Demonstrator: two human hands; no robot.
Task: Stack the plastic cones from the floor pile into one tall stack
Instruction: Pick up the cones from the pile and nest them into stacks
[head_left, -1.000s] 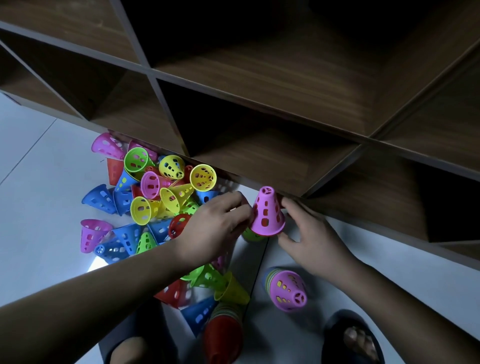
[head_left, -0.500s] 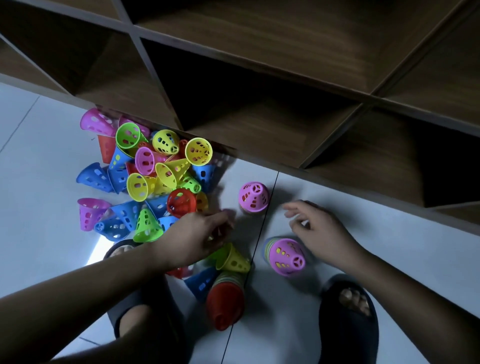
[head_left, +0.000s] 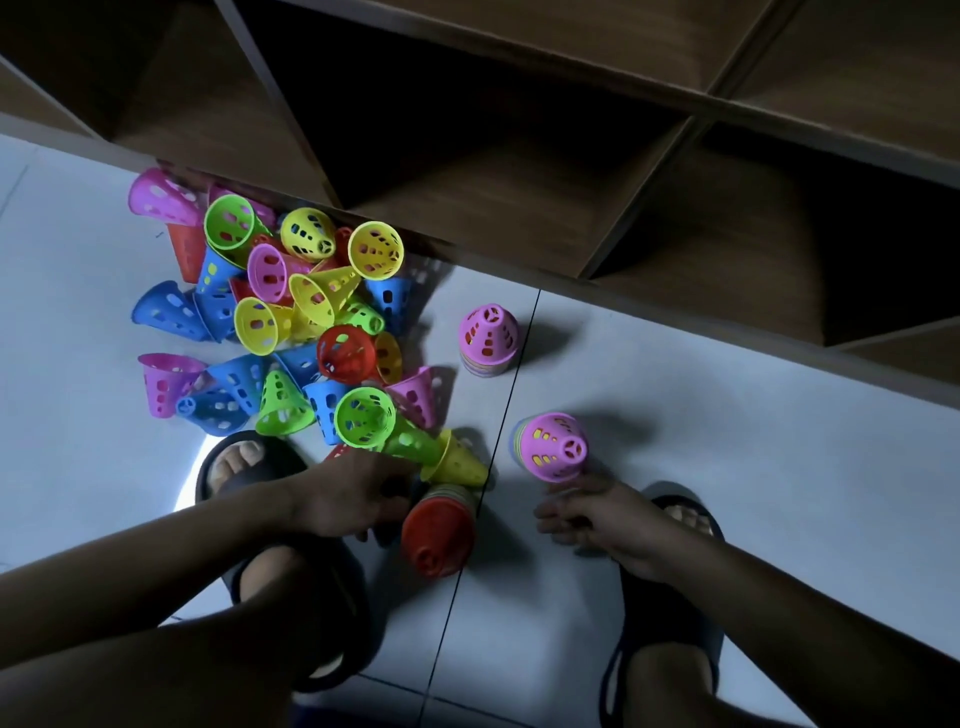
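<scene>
Cone pile (head_left: 343, 353) against wooden shelving (head_left: 493, 202) (dimly lit)

We record a pale tiled floor (head_left: 727, 467) crossed by a dark seam (head_left: 511, 384).

- **Left of the seam:** loose pile of cones (head_left: 291, 322); upright pink-topped stack (head_left: 488, 338); red-topped stack (head_left: 439, 530) just beside the seam; left slipper (head_left: 337, 613).
- **Right of the seam:** second pink-topped stack (head_left: 553, 452); right slipper (head_left: 665, 608).
</scene>
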